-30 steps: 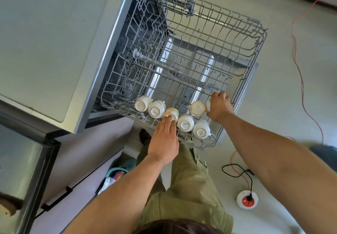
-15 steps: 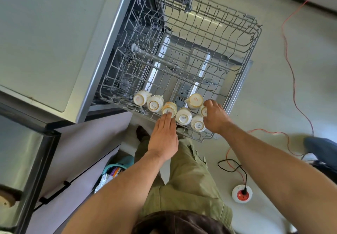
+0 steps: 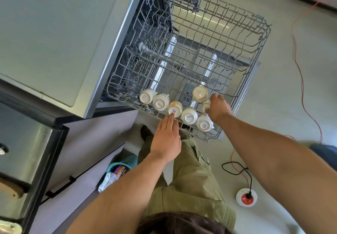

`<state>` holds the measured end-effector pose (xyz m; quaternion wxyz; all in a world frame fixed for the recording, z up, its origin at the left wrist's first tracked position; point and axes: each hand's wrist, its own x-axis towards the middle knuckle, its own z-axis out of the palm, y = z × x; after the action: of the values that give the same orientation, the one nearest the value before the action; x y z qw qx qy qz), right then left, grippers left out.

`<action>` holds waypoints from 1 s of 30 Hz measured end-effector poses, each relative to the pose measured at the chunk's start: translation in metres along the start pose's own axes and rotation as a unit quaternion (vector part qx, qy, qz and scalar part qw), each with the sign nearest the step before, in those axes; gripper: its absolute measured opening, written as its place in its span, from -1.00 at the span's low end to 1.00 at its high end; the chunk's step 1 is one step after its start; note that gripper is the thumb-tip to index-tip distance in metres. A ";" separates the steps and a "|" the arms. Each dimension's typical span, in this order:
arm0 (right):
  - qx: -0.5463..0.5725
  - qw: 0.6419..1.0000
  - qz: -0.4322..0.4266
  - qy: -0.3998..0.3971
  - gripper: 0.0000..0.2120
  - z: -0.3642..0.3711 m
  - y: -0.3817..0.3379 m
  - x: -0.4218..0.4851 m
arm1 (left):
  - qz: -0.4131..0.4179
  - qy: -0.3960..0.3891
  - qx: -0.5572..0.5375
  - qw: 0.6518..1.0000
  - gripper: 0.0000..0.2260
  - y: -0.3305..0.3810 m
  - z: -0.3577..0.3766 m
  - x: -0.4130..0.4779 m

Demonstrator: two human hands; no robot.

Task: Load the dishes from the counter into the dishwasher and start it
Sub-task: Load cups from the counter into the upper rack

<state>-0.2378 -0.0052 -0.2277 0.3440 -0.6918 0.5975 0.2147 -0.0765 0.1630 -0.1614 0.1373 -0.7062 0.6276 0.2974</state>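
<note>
The grey wire upper rack (image 3: pixel 255 38) is pulled out of the dishwasher (image 3: pixel 116 51). Several white cups with orange rims stand upside down along its near edge, among them one at the left end (image 3: pixel 146 96) and one set further back (image 3: pixel 199 93). My left hand (image 3: pixel 166 139) lies flat with straight fingers, its tips touching the upturned base of the middle cup (image 3: pixel 174 109). My right hand (image 3: pixel 218 108) curls round a cup (image 3: pixel 206 106) on the right side of the row, covering most of it.
The pale countertop (image 3: pixel 51 33) lies to the left. A steel sink (image 3: pixel 20 142) is at lower left. A teal bin with wrappers (image 3: pixel 118 171) stands by my legs. A red cable and round floor socket (image 3: pixel 246 197) lie on the floor at right.
My right hand has moved from the rack's right end down to a cup in the row and holds it. My left hand has stayed on the middle cup.
</note>
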 end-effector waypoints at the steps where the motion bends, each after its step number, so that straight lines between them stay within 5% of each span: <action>1: -0.001 1.000 0.003 -0.007 -0.54 -0.002 0.000 0.000 | -0.002 -0.001 0.001 1.000 -0.43 -0.001 0.000 -0.001; 8: 0.041 0.995 -0.064 0.060 -0.22 -0.017 -0.011 0.005 | -0.004 0.001 0.001 1.000 -0.42 -0.005 0.000 -0.001; 16: 0.008 0.996 -0.084 0.007 -0.41 -0.015 -0.039 0.032 | -0.016 0.009 -0.010 1.000 -0.42 -0.005 0.000 0.001; 20: -0.117 0.985 -0.126 -0.003 -0.38 -0.010 -0.034 0.030 | -0.016 0.010 -0.010 1.000 -0.42 -0.007 0.001 0.003; 30: -0.102 0.986 -0.107 -0.080 -0.23 -0.011 -0.027 0.032 | -0.019 0.014 -0.025 0.999 -0.40 -0.008 0.002 0.008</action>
<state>-0.2069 -0.0336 -0.2375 0.3396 -0.7639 0.4654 0.2906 -0.0687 0.1595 -0.1695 0.1171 -0.7255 0.6081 0.3004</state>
